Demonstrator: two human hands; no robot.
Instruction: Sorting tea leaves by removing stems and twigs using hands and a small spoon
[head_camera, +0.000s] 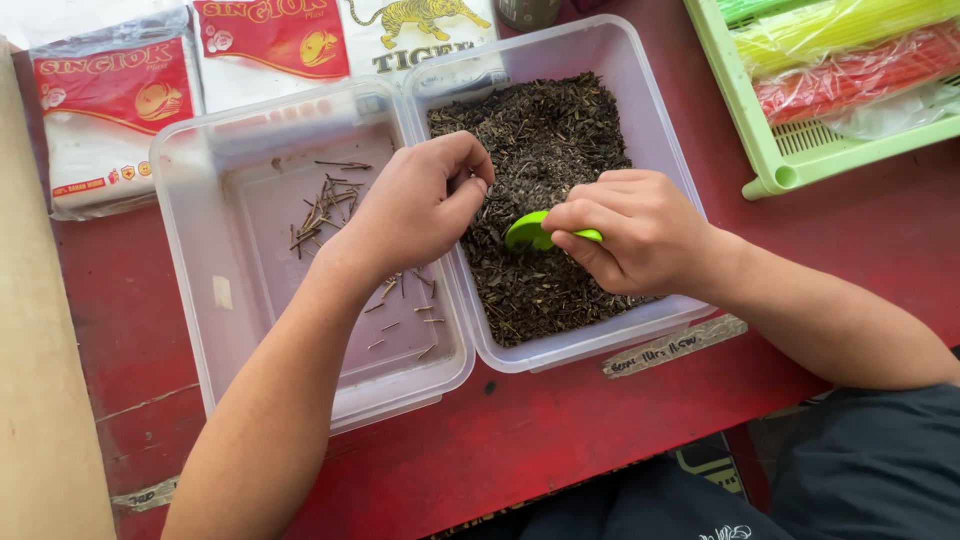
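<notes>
Landmark: the clear tub of dark loose tea (560, 150), upper centre of the red table (560, 440).

Left hand (415, 210) lies across the shared rims where this tub meets the near-empty clear tub (190, 250) on its left. Its fingertips are pinched together over the tea; whether a stem sits in the pinch cannot be told. Right hand (640, 235) hangs over the tea tub's near half, fingers closed around the handle of a green scoop (530, 232), whose bowl points left into the leaf. Picked-out stems (325, 205) lie scattered on the floor of the left tub.

Risks, as judged:
- The left wrist bears near both rims. A press or jerk there could tip either tub and spill leaf onto the table.
- A stem carried over the rims in a loose pinch may drop between the tubs or back into the tea.
- The scoop works close to the left fingers. A brisk stroke could flick leaf over the low wall.
- The tea tub's near corner stands close to the table edge. A nudge from the right forearm could shift it outward.

Not determinable:
- The left fingertips' contents and the scoop handle, both covered by fingers.
- The depth of the tea.
- The white and red packets (110, 110) beyond the left tub and the green tray of coloured straws (800, 150) to the tea tub's right are cut off by the frame.
- A dark container beyond the tea tub's far wall shows only its base.
</notes>
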